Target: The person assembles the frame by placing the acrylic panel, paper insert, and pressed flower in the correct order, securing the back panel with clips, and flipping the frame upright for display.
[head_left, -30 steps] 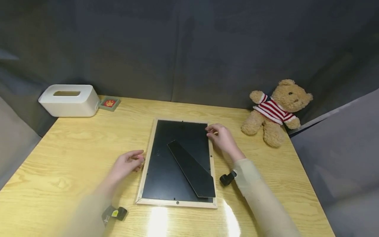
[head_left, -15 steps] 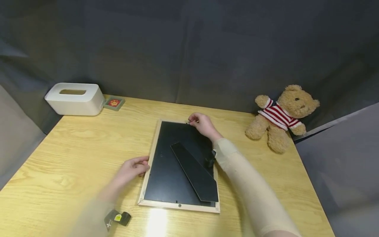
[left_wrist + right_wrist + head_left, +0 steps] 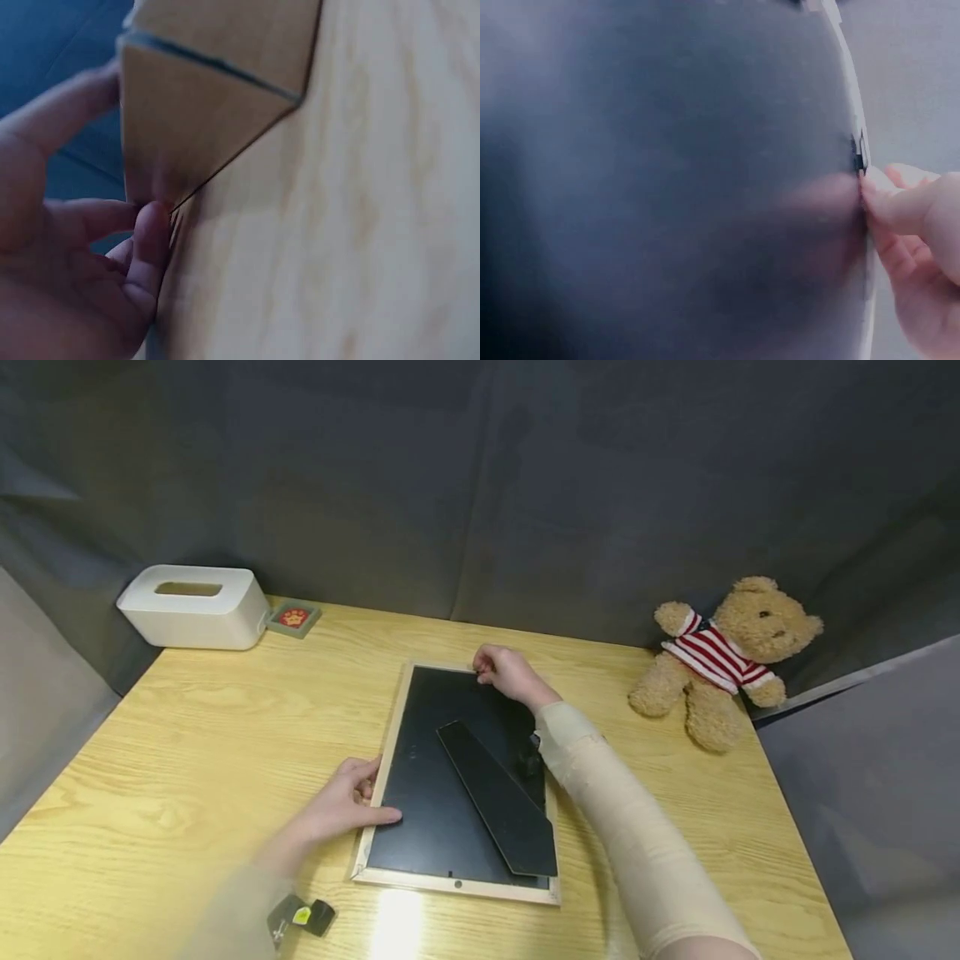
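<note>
A picture frame (image 3: 420,882) with a pale wood rim lies face down on the table, its black backing board (image 3: 412,843) up. A black easel stand (image 3: 498,806) slants across the board. At the rim's left side my left hand (image 3: 341,806) grips the frame, thumb over the board and fingers against the outer edge. My right hand (image 3: 513,677) reaches across to the far edge. In the right wrist view its thumb and fingers pinch the rim (image 3: 867,307) right beside a small dark metal tab (image 3: 859,156).
A teddy bear (image 3: 716,656) in a striped shirt sits at the back right of the wooden table (image 3: 225,718). At the back left are a white tissue box (image 3: 198,618) and a small grey-green square with a red paw print (image 3: 294,618). Dark cloth (image 3: 375,485) hangs behind.
My right hand has gone from the frame's upper right side to its far edge. The left hand has moved onto the left rim, its thumb now over the backing board.
</note>
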A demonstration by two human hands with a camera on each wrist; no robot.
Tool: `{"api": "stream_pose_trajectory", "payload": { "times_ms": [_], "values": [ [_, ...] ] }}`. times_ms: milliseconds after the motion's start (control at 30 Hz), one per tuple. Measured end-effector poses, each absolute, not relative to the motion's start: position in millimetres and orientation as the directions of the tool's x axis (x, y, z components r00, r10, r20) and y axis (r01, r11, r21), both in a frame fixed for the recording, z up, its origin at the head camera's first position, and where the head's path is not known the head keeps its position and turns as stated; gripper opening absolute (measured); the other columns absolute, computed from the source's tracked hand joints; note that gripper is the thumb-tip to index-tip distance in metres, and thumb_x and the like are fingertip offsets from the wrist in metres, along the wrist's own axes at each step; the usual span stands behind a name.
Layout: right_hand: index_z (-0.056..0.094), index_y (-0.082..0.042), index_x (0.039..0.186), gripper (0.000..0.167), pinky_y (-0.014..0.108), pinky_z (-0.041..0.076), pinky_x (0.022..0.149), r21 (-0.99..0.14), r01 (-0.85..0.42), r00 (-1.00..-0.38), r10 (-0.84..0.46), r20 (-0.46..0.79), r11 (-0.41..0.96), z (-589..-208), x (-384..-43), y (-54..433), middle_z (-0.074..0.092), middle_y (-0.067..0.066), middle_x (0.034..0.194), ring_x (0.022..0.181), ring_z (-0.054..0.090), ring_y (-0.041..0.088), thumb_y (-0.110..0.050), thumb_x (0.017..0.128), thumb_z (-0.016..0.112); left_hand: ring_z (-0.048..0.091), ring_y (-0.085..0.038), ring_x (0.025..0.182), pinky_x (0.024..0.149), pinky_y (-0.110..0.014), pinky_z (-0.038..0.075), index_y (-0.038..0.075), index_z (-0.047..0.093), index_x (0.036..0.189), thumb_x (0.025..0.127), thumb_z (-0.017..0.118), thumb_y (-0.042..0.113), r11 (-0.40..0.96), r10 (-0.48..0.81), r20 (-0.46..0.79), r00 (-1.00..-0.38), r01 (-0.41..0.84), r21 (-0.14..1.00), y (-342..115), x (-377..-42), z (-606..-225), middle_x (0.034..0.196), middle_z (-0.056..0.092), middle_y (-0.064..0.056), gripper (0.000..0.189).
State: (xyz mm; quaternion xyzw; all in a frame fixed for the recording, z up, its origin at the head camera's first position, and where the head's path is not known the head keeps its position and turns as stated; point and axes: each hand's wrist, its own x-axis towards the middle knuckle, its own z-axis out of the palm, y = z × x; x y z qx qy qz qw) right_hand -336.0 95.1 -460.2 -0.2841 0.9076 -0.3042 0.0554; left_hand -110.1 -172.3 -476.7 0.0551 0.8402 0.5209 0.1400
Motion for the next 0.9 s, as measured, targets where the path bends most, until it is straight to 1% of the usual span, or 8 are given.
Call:
{"api": "stream_pose_trajectory", "payload": {
  "times_ms": [100,200,267,367,533,633,767,900],
  "values": [
    [0.056,-0.003,0.09,0.015,0.031,0.046,0.069,-0.555,-0.516,-0.804,-0.592,0.052,0.653,-456,-339,93,0.055,0.005,0.08,0.074,0.052,0.019,0.001,0.085,0.069,0.042,-0.022,0.091,0.074,-0.027,0.046,-0.006,0.019,0.148,0.062,0.091,0.029,0.508,0.286,-0.174,-0.942,-0.005,0.861,-170,-106,-476,0.115,0.035,-0.015,0.118],
    [0.054,-0.002,0.089,0.013,0.031,0.044,0.067,-0.555,-0.517,-0.787,-0.617,0.009,0.652,-453,-341,91,0.052,0.005,0.08,0.073,0.05,0.019,0.004,0.087,0.065,0.041,-0.026,0.103,0.087,-0.036,0.044,-0.004,0.013,0.15,0.055,0.094,0.035,0.568,0.296,-0.158,-0.942,0.04,0.822,-167,-102,-477,0.124,0.032,-0.016,0.13],
    [0.054,-0.001,0.09,0.011,0.03,0.042,0.067,-0.553,-0.514,-0.779,-0.626,-0.018,0.656,-452,-342,90,0.051,0.005,0.079,0.072,0.049,0.019,0.006,0.088,0.062,0.037,-0.029,0.11,0.093,-0.042,0.041,-0.005,0.012,0.15,0.053,0.094,0.038,0.603,0.294,-0.148,-0.944,0.063,0.795,-165,-101,-477,0.126,0.032,-0.017,0.133],
    [0.056,-0.001,0.09,0.012,0.03,0.043,0.066,-0.557,-0.518,-0.769,-0.639,-0.029,0.649,-453,-344,90,0.051,0.005,0.078,0.07,0.048,0.018,0.011,0.088,0.056,0.035,-0.032,0.117,0.099,-0.049,0.036,-0.005,0.013,0.15,0.052,0.093,0.04,0.63,0.275,-0.152,-0.949,0.058,0.774,-162,-100,-476,0.129,0.032,-0.018,0.134],
    [0.057,-0.001,0.089,0.018,0.028,0.044,0.066,-0.557,-0.536,-0.763,-0.646,-0.002,0.634,-454,-344,91,0.051,0.005,0.077,0.07,0.049,0.017,0.015,0.086,0.051,0.034,-0.034,0.12,0.103,-0.051,0.034,-0.003,0.013,0.15,0.053,0.093,0.037,0.633,0.248,-0.167,-0.954,0.029,0.774,-158,-99,-474,0.132,0.031,-0.02,0.132],
    [0.059,-0.002,0.088,0.015,0.029,0.045,0.067,-0.545,-0.55,-0.764,-0.644,0.023,0.633,-456,-343,92,0.053,0.004,0.078,0.072,0.05,0.017,0.013,0.086,0.057,0.033,-0.034,0.121,0.104,-0.051,0.033,-0.003,0.014,0.15,0.053,0.093,0.038,0.635,0.241,-0.17,-0.955,0.023,0.772,-157,-99,-473,0.133,0.031,-0.02,0.132],
    [0.064,-0.004,0.088,0.008,0.03,0.048,0.069,-0.496,-0.601,-0.75,-0.657,0.078,0.627,-457,-341,94,0.059,0.003,0.079,0.073,0.053,0.017,0.002,0.086,0.068,0.034,-0.033,0.12,0.103,-0.051,0.034,-0.001,0.014,0.151,0.054,0.093,0.039,0.631,0.237,-0.174,-0.956,0.015,0.776,-157,-99,-473,0.133,0.031,-0.018,0.131],
    [0.068,-0.005,0.089,0.007,0.032,0.051,0.071,-0.444,-0.655,-0.722,-0.68,0.126,0.612,-457,-340,96,0.064,0.003,0.082,0.075,0.058,0.017,-0.002,0.084,0.071,0.035,-0.032,0.118,0.101,-0.049,0.035,0.0,0.015,0.151,0.054,0.093,0.039,0.625,0.237,-0.172,-0.956,0.014,0.781,-157,-99,-473,0.131,0.033,-0.017,0.13]
  ]
}}
